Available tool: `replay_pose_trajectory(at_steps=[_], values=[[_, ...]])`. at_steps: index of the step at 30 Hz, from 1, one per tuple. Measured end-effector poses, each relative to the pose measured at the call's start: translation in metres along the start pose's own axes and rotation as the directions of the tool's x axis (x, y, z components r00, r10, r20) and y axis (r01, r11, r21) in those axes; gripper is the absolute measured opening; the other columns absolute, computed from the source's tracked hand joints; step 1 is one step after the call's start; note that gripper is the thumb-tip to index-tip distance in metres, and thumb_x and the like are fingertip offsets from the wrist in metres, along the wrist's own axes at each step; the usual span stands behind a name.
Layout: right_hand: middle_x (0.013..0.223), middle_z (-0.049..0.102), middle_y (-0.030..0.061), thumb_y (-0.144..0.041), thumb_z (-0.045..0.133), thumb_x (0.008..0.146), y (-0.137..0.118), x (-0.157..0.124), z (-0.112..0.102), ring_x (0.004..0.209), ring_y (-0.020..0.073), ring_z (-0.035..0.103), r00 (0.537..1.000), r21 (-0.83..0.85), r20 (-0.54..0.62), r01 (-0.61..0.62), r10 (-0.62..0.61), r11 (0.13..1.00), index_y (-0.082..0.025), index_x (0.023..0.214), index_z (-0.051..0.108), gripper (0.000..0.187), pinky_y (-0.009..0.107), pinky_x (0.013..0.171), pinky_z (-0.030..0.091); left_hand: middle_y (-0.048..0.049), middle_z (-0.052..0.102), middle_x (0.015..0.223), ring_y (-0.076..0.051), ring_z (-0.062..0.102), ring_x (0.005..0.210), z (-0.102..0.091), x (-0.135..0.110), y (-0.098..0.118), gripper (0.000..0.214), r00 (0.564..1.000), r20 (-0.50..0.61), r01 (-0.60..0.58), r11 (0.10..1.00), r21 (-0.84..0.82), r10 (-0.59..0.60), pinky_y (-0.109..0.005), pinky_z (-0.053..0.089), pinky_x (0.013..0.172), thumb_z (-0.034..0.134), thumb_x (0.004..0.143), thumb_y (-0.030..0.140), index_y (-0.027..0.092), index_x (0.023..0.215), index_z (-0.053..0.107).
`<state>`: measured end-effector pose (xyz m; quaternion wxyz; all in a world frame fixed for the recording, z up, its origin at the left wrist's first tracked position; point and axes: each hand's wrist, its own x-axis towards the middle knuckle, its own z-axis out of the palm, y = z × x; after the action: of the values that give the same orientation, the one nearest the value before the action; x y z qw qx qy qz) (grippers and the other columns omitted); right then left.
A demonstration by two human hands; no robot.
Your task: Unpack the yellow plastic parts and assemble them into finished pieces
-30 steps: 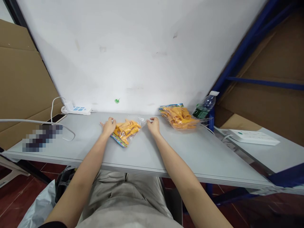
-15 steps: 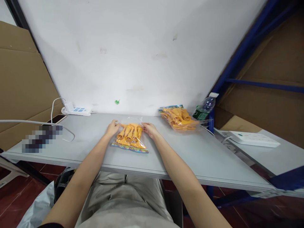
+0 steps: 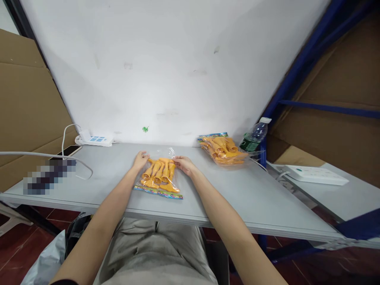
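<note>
A clear bag of orange pieces (image 3: pixel 159 179) lies flat on the grey bench (image 3: pixel 237 198), near the middle of its front edge, with its coloured strip toward the person. The left grip (image 3: pixel 140 159) is narrow, its fingers curled onto the bag's far left corner. The right grip (image 3: pixel 183 164) lies over the far right corner, touching the plastic; whether it pinches the bag I cannot tell. A second bag (image 3: pixel 223 149) lies at the back edge, off to the right, with a water bottle (image 3: pixel 254 137) just beside it. At the back left corner sits a power strip (image 3: pixel 95 139), and a phone (image 3: pixel 67 150) lies near it.
</note>
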<state>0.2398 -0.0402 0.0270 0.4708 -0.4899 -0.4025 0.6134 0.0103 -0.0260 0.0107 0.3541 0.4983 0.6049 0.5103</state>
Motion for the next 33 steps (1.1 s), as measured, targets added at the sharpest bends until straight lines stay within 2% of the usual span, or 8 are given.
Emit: replay_pose_trajectory(at_steps=[3, 7, 11, 16, 21, 26, 29, 33], values=[[0.062, 0.065, 0.0012, -0.002, 0.067, 0.078, -0.001, -0.003, 0.002, 0.058, 0.0099, 0.062, 0.996, -0.010, 0.075, -0.038, 0.038, 0.999, -0.017, 0.068, 0.056, 0.021, 0.020, 0.061, 0.054, -0.0009, 0.064, 0.067, -0.017, 0.065, 0.073, -0.003, 0.001, -0.002, 0.014, 0.999, -0.049, 0.001, 0.997, 0.081, 0.003, -0.027, 0.049, 0.072, 0.068, 0.072, 0.026, 0.017, 0.081, 0.062], [0.060, 0.064, 0.0014, -0.003, 0.065, 0.080, -0.004, -0.004, 0.001, 0.056, 0.0104, 0.062, 0.997, -0.042, 0.058, -0.051, 0.054, 0.998, -0.017, 0.068, 0.054, 0.022, 0.020, 0.060, 0.054, -0.0011, 0.064, 0.064, -0.019, 0.066, 0.078, -0.008, 0.001, -0.004, 0.013, 0.998, -0.070, 0.013, 0.996, 0.091, -0.007, -0.028, 0.050, 0.076, 0.066, 0.070, 0.023, 0.020, 0.064, 0.056], [0.060, 0.063, 0.0013, -0.001, 0.064, 0.080, -0.008, -0.005, -0.004, 0.054, 0.0099, 0.060, 0.998, -0.032, 0.009, -0.061, 0.061, 0.998, -0.017, 0.067, 0.053, 0.023, 0.021, 0.059, 0.054, -0.0034, 0.070, 0.073, -0.017, 0.068, 0.082, -0.010, -0.003, 0.001, 0.012, 0.998, -0.058, 0.000, 1.000, 0.008, 0.001, -0.029, 0.051, 0.080, 0.062, 0.074, 0.024, 0.019, 0.068, 0.053], [0.062, 0.064, 0.0014, -0.002, 0.065, 0.079, -0.008, -0.005, -0.006, 0.053, 0.0094, 0.060, 1.000, -0.033, 0.006, -0.027, 0.027, 0.999, -0.016, 0.067, 0.056, 0.020, 0.021, 0.058, 0.053, -0.0036, 0.071, 0.069, -0.018, 0.071, 0.075, -0.009, -0.010, 0.008, 0.017, 0.995, 0.095, 0.066, 0.952, -0.300, -0.039, -0.033, 0.054, 0.080, 0.067, 0.070, 0.019, 0.018, 0.078, 0.052], [0.068, 0.067, 0.0009, -0.005, 0.074, 0.074, -0.005, -0.004, -0.008, 0.060, 0.0100, 0.065, 0.998, -0.052, 0.067, 0.011, -0.008, 0.999, -0.015, 0.076, 0.065, 0.014, 0.019, 0.061, 0.055, -0.0048, 0.072, 0.068, -0.020, 0.071, 0.075, -0.014, -0.009, 0.006, 0.027, 0.978, 0.206, 0.075, 0.960, -0.271, -0.018, -0.036, 0.055, 0.082, 0.078, 0.063, 0.027, 0.015, 0.081, 0.062], [0.070, 0.070, 0.0019, -0.003, 0.069, 0.076, -0.006, -0.004, -0.012, 0.060, 0.0094, 0.065, 0.996, -0.068, 0.092, 0.003, 0.003, 0.998, -0.015, 0.082, 0.070, 0.013, 0.019, 0.061, 0.055, -0.0073, 0.075, 0.072, -0.022, 0.072, 0.078, -0.022, -0.004, 0.003, 0.036, 0.963, 0.268, 0.084, 0.952, -0.294, -0.003, -0.038, 0.054, 0.086, 0.085, 0.055, 0.030, 0.014, 0.084, 0.069], [0.072, 0.071, 0.0026, -0.004, 0.068, 0.075, -0.007, -0.005, -0.013, 0.063, 0.0096, 0.065, 0.994, -0.070, 0.102, 0.032, -0.025, 0.997, -0.016, 0.076, 0.070, 0.013, 0.019, 0.063, 0.055, -0.0078, 0.076, 0.074, -0.022, 0.071, 0.079, -0.025, -0.003, 0.003, 0.036, 0.956, 0.294, 0.087, 0.955, -0.284, 0.000, -0.039, 0.054, 0.086, 0.086, 0.051, 0.029, 0.014, 0.080, 0.072], [0.063, 0.066, -0.0001, -0.003, 0.067, 0.071, -0.006, -0.005, -0.015, 0.058, 0.0084, 0.061, 0.991, -0.107, 0.120, 0.067, -0.054, 0.992, -0.017, 0.064, 0.066, 0.015, 0.018, 0.061, 0.054, -0.0083, 0.075, 0.073, -0.022, 0.071, 0.078, -0.026, -0.003, 0.004, 0.020, 0.952, 0.306, 0.062, 0.969, -0.237, 0.014, -0.038, 0.055, 0.085, 0.080, 0.050, 0.022, 0.015, 0.067, 0.073]])
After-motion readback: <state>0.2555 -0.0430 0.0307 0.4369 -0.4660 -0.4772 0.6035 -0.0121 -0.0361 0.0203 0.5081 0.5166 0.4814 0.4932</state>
